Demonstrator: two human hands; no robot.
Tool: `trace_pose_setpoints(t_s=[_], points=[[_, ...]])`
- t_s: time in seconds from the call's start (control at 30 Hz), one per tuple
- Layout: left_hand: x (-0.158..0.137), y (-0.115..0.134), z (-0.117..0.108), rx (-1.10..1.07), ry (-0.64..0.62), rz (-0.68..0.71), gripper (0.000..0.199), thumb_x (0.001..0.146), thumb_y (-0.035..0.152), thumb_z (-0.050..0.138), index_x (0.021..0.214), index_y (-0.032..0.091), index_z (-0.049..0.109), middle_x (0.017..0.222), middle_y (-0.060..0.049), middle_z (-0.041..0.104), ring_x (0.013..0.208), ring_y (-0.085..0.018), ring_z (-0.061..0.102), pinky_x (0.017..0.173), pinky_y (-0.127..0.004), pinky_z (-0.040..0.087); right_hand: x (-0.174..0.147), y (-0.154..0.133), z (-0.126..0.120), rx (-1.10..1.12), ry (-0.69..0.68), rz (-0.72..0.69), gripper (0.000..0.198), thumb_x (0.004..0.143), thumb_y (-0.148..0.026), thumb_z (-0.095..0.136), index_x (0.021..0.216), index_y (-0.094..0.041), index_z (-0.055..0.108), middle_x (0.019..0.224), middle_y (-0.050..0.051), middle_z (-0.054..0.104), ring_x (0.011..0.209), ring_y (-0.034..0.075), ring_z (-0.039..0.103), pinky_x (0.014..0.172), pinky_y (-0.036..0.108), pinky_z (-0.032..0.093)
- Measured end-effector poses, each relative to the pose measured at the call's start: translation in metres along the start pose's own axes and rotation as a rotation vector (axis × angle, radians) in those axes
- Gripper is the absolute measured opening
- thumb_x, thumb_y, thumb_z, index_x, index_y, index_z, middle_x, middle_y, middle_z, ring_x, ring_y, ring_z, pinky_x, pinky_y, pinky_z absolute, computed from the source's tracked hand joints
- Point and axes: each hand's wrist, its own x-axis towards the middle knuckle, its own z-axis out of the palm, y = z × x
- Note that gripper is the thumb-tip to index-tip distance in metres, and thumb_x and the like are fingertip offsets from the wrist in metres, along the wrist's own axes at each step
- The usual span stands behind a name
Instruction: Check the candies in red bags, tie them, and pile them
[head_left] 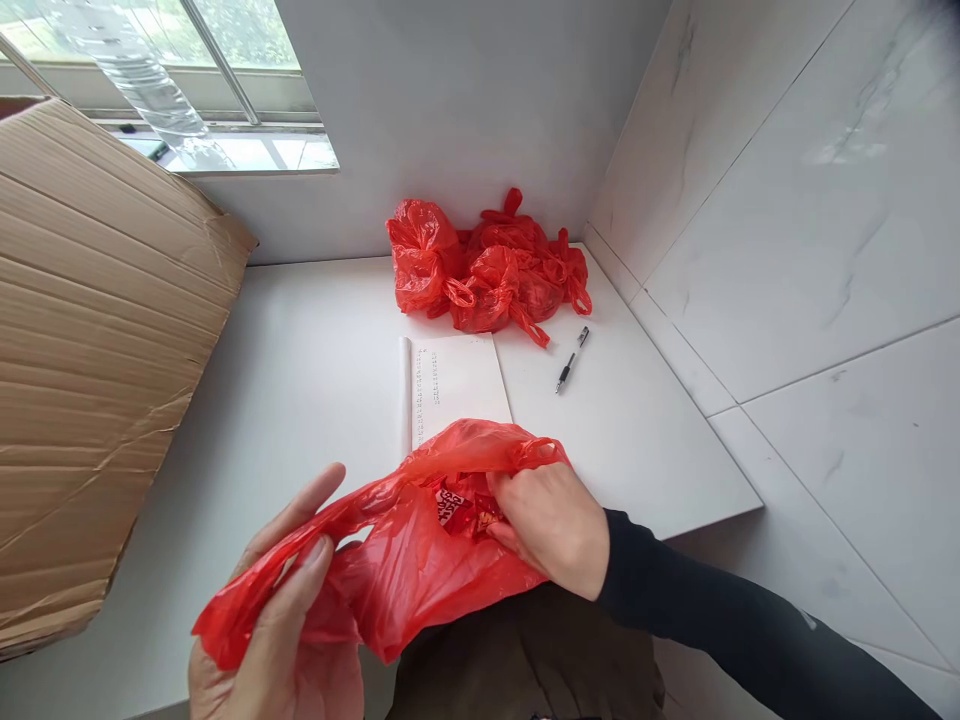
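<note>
A thin red plastic bag (pixel 442 590) is held above the table's near edge, its mouth gaping upward. My left hand (pixel 274 640) grips the bag's left side, the thumb pressing the film against the fingers. Inside the mouth is my right hand (pixel 551 520), its fingers curled and partly hidden by the bag. Beside those fingers lie shiny red packets (pixel 452 507), one with a pale patch of dark lettering. What the right fingers hold, if anything, is hidden.
On the white table (pixel 322 350), several knotted red bags (pixel 487 270) sit against the wall. An open notebook (pixel 461 380) with handwritten columns lies behind my bag, a pen (pixel 572 360) to its right. A large cardboard box (pixel 112 340) stands left; a clear bottle (pixel 150 90) is at the window.
</note>
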Motion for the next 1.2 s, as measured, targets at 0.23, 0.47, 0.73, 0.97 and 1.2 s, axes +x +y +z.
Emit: trace_pose_setpoints(t_s=[0.23,0.47,0.73,0.97,1.2], points=[[0.001,-0.002,-0.002,-0.074,0.037,-0.004,0.045,0.074,0.037,0.081,0.118,0.028,0.076,0.109,-0.004,0.08,0.096,-0.032,0.077,0.055,-0.024,0.067,-0.017,-0.002,-0.028,-0.138,-0.044,0.052,0.026,0.1,-0.041,0.064,0.098,-0.016,0.067,0.069,0.005,0.067,0.061,0.023,0.065,0.051,0.032,0.029],[-0.006,-0.003,0.009,-0.058,-0.066,0.002,0.045,0.071,0.045,0.083,0.114,0.032,0.078,0.109,-0.005,0.08,0.104,-0.034,0.075,0.07,-0.03,0.068,-0.022,0.01,-0.039,-0.282,-0.193,0.127,0.027,0.087,0.003,0.055,0.071,-0.016,0.065,0.065,0.006,0.067,0.063,0.022,0.065,0.049,0.034,0.023],[-0.01,-0.009,0.015,-0.059,-0.135,-0.012,0.042,0.073,0.039,0.083,0.113,0.028,0.078,0.111,-0.009,0.079,0.103,-0.03,0.075,0.084,-0.032,0.064,-0.014,0.016,-0.031,-0.21,-0.159,0.095,0.017,0.09,-0.004,0.059,0.08,-0.016,0.066,0.082,0.006,0.072,0.075,0.022,0.066,0.054,0.033,0.03],[-0.006,-0.008,0.012,-0.06,-0.129,0.003,0.045,0.071,0.039,0.085,0.114,0.028,0.078,0.106,-0.007,0.08,0.098,-0.03,0.076,0.076,-0.029,0.066,-0.012,0.018,-0.03,-0.171,-0.121,0.084,0.021,0.088,0.0,0.056,0.079,-0.016,0.065,0.078,0.006,0.072,0.072,0.021,0.066,0.053,0.032,0.028],[-0.009,-0.009,0.02,-0.05,-0.143,-0.007,0.042,0.072,0.038,0.084,0.112,0.029,0.079,0.108,-0.007,0.08,0.098,-0.03,0.076,0.079,-0.03,0.066,-0.019,0.022,-0.038,-0.285,-0.211,0.038,0.023,0.083,0.0,0.059,0.067,-0.017,0.063,0.065,0.005,0.065,0.062,0.021,0.061,0.049,0.035,0.022]])
